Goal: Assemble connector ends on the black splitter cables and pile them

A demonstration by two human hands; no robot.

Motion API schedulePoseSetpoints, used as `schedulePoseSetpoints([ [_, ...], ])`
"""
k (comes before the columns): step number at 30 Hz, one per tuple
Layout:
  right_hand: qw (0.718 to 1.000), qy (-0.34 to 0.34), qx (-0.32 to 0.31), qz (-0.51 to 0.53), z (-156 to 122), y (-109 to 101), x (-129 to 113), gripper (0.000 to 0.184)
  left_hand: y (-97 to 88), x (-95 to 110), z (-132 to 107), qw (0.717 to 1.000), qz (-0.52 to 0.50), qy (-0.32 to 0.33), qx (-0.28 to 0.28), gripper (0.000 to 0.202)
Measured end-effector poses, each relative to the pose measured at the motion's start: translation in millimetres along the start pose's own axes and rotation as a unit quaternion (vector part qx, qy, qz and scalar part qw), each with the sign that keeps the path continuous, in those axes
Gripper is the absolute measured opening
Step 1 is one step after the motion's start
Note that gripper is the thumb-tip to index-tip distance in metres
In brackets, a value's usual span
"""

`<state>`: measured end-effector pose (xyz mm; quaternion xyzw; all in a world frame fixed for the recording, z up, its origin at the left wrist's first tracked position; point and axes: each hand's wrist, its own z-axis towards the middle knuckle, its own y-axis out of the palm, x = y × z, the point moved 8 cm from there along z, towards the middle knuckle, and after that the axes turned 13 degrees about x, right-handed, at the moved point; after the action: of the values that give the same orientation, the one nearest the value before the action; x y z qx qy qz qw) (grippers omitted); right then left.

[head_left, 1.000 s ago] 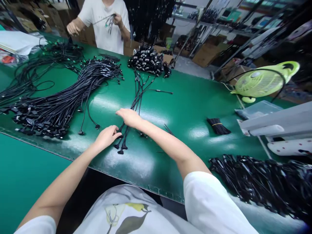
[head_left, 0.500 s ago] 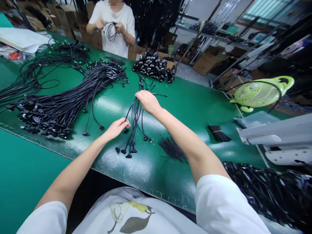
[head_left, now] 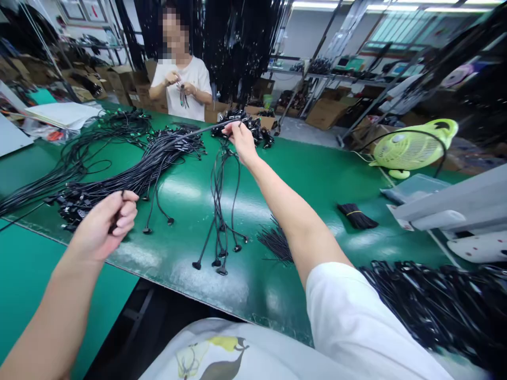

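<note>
My right hand (head_left: 241, 141) is closed with fingertips pinching one end of a black cable (head_left: 198, 129). This cable runs left across the big cable bundle (head_left: 130, 171) toward my left hand (head_left: 109, 224), which is curled in a fist with a bit of black showing at the thumb. Where the cable passes over the bundle it is hard to follow. Below my right hand, a small group of black cables (head_left: 217, 195) lies on the green table (head_left: 309, 174), with their plugs toward the front edge. Thin black ties (head_left: 275, 243) lie loose to its right.
A pile of connectors (head_left: 257, 132) sits behind my right hand. To the right are a banded tie bundle (head_left: 356, 216), a green fan (head_left: 412, 148), white rolls (head_left: 443, 206) and heaped black cables (head_left: 435, 306). Across the table a person (head_left: 188, 89) handles wires.
My left hand has moved left and toward me, away from the small cable group. My right hand has risen toward the back, and a cable now stretches left from it. The view has tilted up.
</note>
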<state>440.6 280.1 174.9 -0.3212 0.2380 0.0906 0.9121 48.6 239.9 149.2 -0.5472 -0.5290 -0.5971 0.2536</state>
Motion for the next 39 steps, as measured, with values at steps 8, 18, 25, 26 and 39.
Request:
schedulePoseSetpoints([
  [8,0.989,-0.071,-0.089,-0.093,-16.1,-17.5,-8.6,0.025,-35.4,-24.1,-24.3,0.997,0.005,-0.078,-0.013,0.012],
  [18,0.92,-0.122,-0.128,-0.349,-32.8,-81.3,-28.3,0.032,-74.9,4.2,-26.1,0.993,-0.083,-0.008,0.083,0.03],
  [25,0.861,-0.303,-0.361,-0.194,-216.6,-50.8,-180.6,0.026,26.5,-47.6,-46.3,0.94,0.296,0.167,-0.037,0.037],
  [26,0.872,-0.305,-0.341,-0.174,-220.7,-59.1,-193.7,0.025,43.9,-59.7,-51.3,0.929,0.319,0.166,-0.087,0.038],
  [39,0.982,-0.117,-0.137,-0.054,-207.2,-142.7,-58.1,0.031,33.9,-53.5,-49.3,0.96,-0.234,-0.128,-0.086,0.027],
])
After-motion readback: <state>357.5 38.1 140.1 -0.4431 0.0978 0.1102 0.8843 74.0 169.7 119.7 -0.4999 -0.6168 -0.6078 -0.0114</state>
